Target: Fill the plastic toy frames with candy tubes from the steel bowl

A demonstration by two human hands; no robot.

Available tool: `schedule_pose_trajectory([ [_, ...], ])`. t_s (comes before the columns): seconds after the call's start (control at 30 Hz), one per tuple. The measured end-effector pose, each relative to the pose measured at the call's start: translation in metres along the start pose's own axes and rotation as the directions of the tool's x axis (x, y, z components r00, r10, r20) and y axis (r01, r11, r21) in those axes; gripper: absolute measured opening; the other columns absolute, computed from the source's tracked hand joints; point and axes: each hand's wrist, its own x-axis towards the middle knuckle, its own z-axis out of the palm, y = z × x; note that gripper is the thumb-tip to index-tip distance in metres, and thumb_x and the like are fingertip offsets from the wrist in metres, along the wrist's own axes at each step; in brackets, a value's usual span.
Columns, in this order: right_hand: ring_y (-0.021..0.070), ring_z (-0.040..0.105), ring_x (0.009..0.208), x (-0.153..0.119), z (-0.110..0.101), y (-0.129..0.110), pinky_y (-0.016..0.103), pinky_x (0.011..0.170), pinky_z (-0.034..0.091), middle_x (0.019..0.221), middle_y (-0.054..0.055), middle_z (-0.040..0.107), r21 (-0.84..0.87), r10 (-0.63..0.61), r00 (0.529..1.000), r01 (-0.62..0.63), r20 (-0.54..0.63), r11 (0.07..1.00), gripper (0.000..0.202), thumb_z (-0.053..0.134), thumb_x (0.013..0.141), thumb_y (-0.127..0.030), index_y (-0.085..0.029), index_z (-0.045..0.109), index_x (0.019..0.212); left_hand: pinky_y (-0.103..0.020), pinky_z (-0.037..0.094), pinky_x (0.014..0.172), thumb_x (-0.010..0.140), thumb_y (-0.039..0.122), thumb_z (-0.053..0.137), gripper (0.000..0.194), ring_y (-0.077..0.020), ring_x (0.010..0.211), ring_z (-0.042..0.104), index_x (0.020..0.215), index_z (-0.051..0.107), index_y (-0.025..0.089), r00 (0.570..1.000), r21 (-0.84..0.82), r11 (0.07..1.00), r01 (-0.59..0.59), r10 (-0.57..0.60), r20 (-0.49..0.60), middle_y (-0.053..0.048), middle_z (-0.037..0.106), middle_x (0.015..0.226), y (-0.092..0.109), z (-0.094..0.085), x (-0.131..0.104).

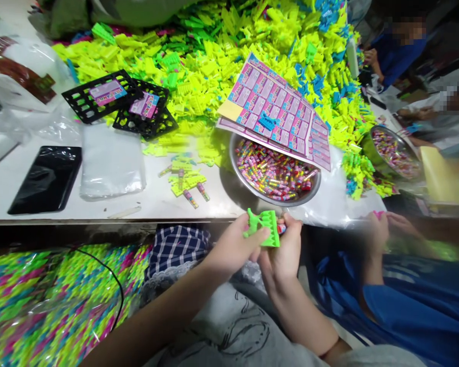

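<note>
A green plastic toy piece (263, 228), flat and comb-like with ribbed slots and a pronged left end, is held in front of the near table edge (99, 220), above the person's lap. The left hand (233, 250) grips its left, pronged end, thumb on top and fingers curled beneath. The right hand (285, 255) pinches its right edge, where a small pink and blue striped candy tube (282, 229) shows between fingertips and plastic. Both forearms rise from the near edge of the view and converge at the piece; both hands are closed on it.

Just beyond the hands, on the white table, stands a round, shiny metal bowl (252, 191) filled with small, multicoloured candy tubes. A glossy printed sticker sheet (279, 109), pink and purple in a grid of rectangles, lies tilted across the bowl's far rim. Behind it rises a large heap of yellow plastic pieces (199, 61), mixed with green and blue ones. To the far left lie two black, lattice-shaped plastic trays (118, 99) bearing pink labels; nearer are a stack of clear plastic bags (110, 160) and a flat, glossy black phone (48, 178). At the right, another person's hand (377, 232), blurred, with a blue sleeve (413, 300), sits beside the table near a second metal bowl (393, 150).
</note>
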Motion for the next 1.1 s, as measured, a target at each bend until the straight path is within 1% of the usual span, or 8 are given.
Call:
schedule_pose_trajectory([
  [0.23,0.0083,0.043,0.045,0.001,-0.013,-0.001,0.022,0.048,0.036,0.053,-0.007,0.047,-0.059,-0.287,0.937,0.304,0.197,0.951,0.017,0.052,0.073,-0.025,-0.021,0.04,0.061,-0.019,0.031,0.042,0.075,0.036,0.057,0.03,-0.0058,0.038,0.037,0.098,0.049,0.018,0.998,-0.003,1.0,0.007,-0.007,-0.057,0.009,0.041,0.046,-0.004,0.006,-0.007],
  [0.43,0.0092,0.04,0.044,0.005,-0.017,0.0,0.022,0.046,0.034,0.052,-0.006,0.049,-0.177,-0.339,0.899,0.394,0.276,0.902,0.023,0.057,0.072,-0.028,-0.021,0.041,0.057,-0.018,0.033,0.039,0.074,0.036,0.057,0.027,-0.0051,0.039,0.038,0.094,0.048,0.02,0.989,0.024,1.0,-0.019,0.023,-0.143,0.006,0.05,0.057,0.001,0.009,-0.015],
  [0.63,0.0087,0.037,0.043,0.017,-0.017,0.012,0.021,0.044,0.032,0.05,-0.007,0.046,-0.093,-0.198,0.911,0.246,0.362,0.965,0.024,0.059,0.072,-0.027,-0.021,0.039,0.059,-0.017,0.032,0.036,0.075,0.039,0.055,0.026,-0.0053,0.038,0.04,0.091,0.047,0.02,0.983,0.119,0.992,-0.039,0.06,-0.171,0.006,0.049,0.059,-0.01,-0.002,-0.013],
  [0.8,0.0076,0.036,0.043,0.021,-0.013,0.027,0.02,0.043,0.032,0.051,-0.008,0.042,-0.202,-0.084,0.907,0.181,0.412,0.963,0.026,0.056,0.075,-0.035,-0.021,0.039,0.062,-0.02,0.04,0.047,0.079,0.041,0.051,0.024,-0.0086,0.046,0.047,0.088,0.047,0.02,0.976,0.177,0.982,-0.061,0.096,-0.196,0.006,0.05,0.057,-0.019,-0.016,-0.009],
  [0.9,0.008,0.038,0.042,0.033,-0.005,0.018,0.019,0.042,0.03,0.05,-0.009,0.042,-0.332,0.035,0.817,0.195,0.576,0.923,0.018,0.056,0.076,-0.036,-0.02,0.047,0.074,-0.025,0.044,0.061,0.075,0.043,0.055,0.027,-0.0142,0.065,0.056,0.088,0.052,0.019,0.95,0.345,0.934,-0.093,0.187,-0.251,0.0,0.061,0.075,-0.007,-0.042,-0.004],
  [1.0,0.0112,0.047,0.049,0.066,0.003,-0.012,0.021,0.048,0.036,0.057,-0.007,0.049,-0.433,-0.03,0.675,0.506,0.738,0.746,0.035,0.053,0.079,-0.038,-0.021,0.047,0.109,-0.028,0.043,0.067,0.068,0.048,0.06,0.034,-0.0209,0.077,0.057,0.084,0.057,0.018,0.877,0.621,0.784,-0.003,0.301,-0.376,-0.004,0.063,0.081,0.019,-0.088,0.004],
  [1.03,0.0124,0.051,0.056,0.082,0.005,-0.024,0.023,0.053,0.039,0.064,-0.005,0.054,-0.466,-0.112,0.652,0.64,0.75,0.611,0.04,0.052,0.08,-0.039,-0.022,0.044,0.115,-0.029,0.042,0.067,0.065,0.05,0.061,0.037,-0.023,0.079,0.057,0.083,0.057,0.018,0.839,0.689,0.723,0.055,0.34,-0.424,-0.005,0.063,0.08,0.028,-0.105,0.007],
  [1.1,0.015,0.055,0.067,0.117,0.009,-0.046,0.026,0.063,0.041,0.076,0.001,0.06,-0.598,-0.308,0.624,0.78,0.718,0.184,0.032,0.048,0.083,-0.039,-0.02,0.053,0.108,-0.03,0.041,0.068,0.064,0.054,0.059,0.042,-0.0261,0.085,0.057,0.087,0.058,0.018,0.8,0.774,0.62,0.131,0.395,-0.452,-0.005,0.064,0.085,0.043,-0.137,0.016],
])
